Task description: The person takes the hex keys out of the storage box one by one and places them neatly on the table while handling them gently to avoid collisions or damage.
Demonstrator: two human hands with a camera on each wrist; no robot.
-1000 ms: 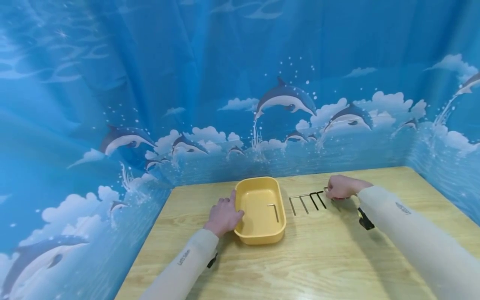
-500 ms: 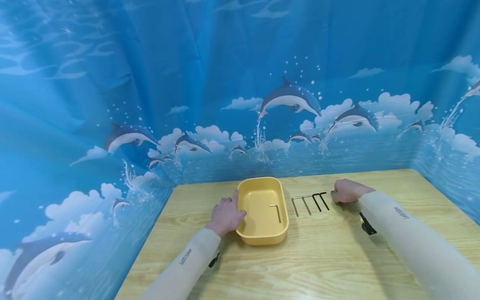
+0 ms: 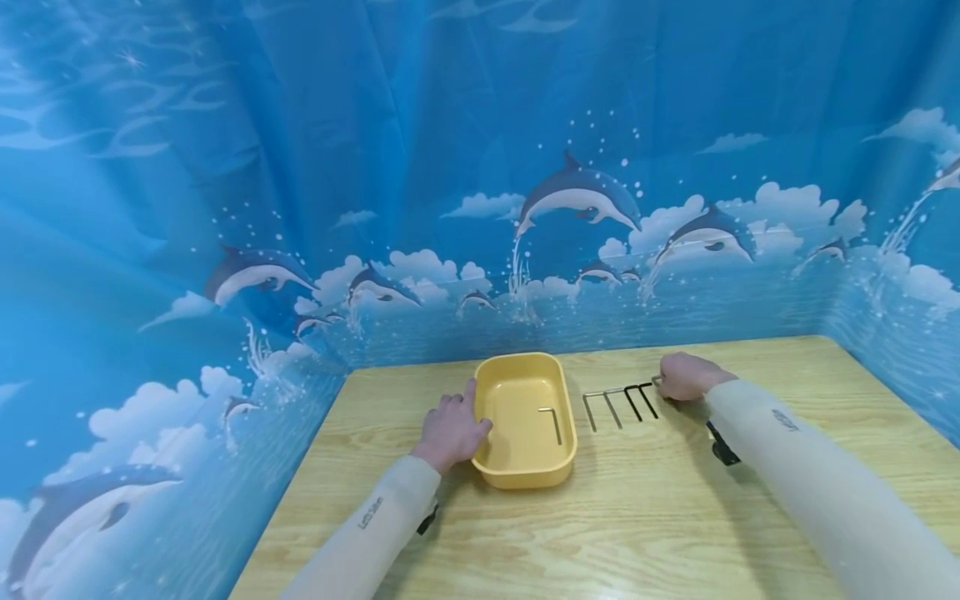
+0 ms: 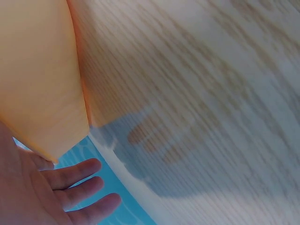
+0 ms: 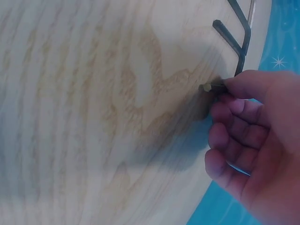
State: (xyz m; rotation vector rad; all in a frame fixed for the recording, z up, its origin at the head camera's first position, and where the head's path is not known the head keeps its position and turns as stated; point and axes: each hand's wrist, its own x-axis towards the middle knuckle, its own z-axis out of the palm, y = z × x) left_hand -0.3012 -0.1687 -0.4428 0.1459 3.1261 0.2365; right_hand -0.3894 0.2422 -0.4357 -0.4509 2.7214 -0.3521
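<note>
In the head view my left hand [image 3: 448, 433] rests on the left rim of a yellow tray [image 3: 523, 481], its thumb over the edge. The left wrist view shows several of its fingers [image 4: 79, 192] held straight beside the tray's wall. A silver hex key [image 3: 557, 427] lies inside the tray. At the right, my right hand [image 3: 686, 377] pinches a hex key [image 5: 215, 87] between thumb and forefinger just above the table; most of that key is hidden. Just left of this hand lie silver hex keys [image 3: 590, 414] and black hex keys [image 3: 633, 404] in a row.
Everything stands on a light wood-grain table [image 3: 615, 517]. A blue curtain [image 3: 450, 167] printed with dolphins hangs along its back and sides. Black straps or devices [image 3: 724, 450] sit at the wrists, under pale sleeves [image 3: 810, 475].
The right hand shifts a little right, away from the row, then slightly back left with its hex key. The left hand and the tray stay put, apart from a small camera shift.
</note>
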